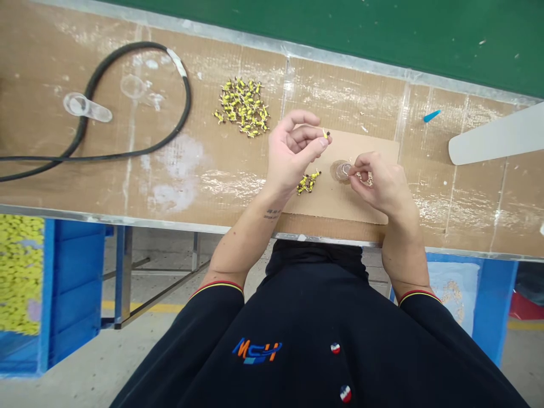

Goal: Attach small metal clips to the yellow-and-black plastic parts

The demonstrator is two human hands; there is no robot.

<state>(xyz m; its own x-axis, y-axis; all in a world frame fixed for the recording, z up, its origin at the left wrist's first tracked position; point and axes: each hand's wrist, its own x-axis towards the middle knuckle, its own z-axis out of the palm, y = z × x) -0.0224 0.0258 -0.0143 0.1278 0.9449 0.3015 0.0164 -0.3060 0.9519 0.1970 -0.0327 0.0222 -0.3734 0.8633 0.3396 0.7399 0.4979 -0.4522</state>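
My left hand (295, 150) is raised over a cardboard sheet (361, 147), pinching a small yellow-and-black component (326, 134) between thumb and fingertips. My right hand (378, 184) rests on the sheet, its fingertips at a small clear glass dish (340, 171). Whether those fingers hold anything is hidden. A few pale small parts (369, 179) lie under the right fingers. Between my hands sits a small cluster of yellow components (308, 182), and a larger heap of them (243, 107) lies on the bench beyond the sheet.
A black cable (189, 96) loops across the cardboard-covered bench at left, near a clear plastic piece (83, 107). A blue wedge (431, 116) and a white paddle-shaped board (497, 136) lie at right. A green surface (340, 28) runs behind. Blue bins (76, 277) stand below.
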